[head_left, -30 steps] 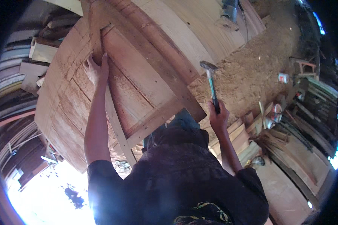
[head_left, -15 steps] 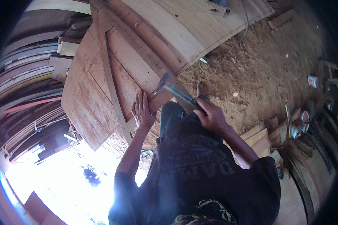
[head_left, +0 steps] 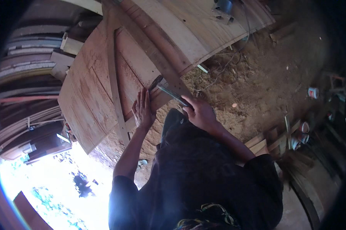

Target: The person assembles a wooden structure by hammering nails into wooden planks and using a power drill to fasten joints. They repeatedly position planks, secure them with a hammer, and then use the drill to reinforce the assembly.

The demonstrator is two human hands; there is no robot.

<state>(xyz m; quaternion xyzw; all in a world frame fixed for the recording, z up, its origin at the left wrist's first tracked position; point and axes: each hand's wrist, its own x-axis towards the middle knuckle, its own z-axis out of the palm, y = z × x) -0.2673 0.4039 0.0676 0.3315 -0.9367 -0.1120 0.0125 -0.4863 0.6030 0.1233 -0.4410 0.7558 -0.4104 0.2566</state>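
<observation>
My right hand (head_left: 201,113) is wrapped around the dark grip of a hammer (head_left: 172,94). The hammer's head (head_left: 155,82) is down at a wooden crosspiece (head_left: 160,100) along the near edge of a wooden panel (head_left: 92,92). Fingers stretched out, my left hand (head_left: 143,111) lies on the wood just left of the hammer head. Whether a nail is under the head cannot be made out. A long batten (head_left: 115,76) and a wider board (head_left: 153,53) run across the panel.
A power tool (head_left: 222,10) with a cord sits on the pale sheet of wood (head_left: 203,34) beyond. Stacked boards (head_left: 31,65) line the left. On the sandy floor (head_left: 238,84) at right are a small white bucket (head_left: 313,92) and wood offcuts (head_left: 257,143).
The hammer has come down and to the left, its head now at the wood near my left fingers. My right hand moved left with it; my left hand stays on the panel.
</observation>
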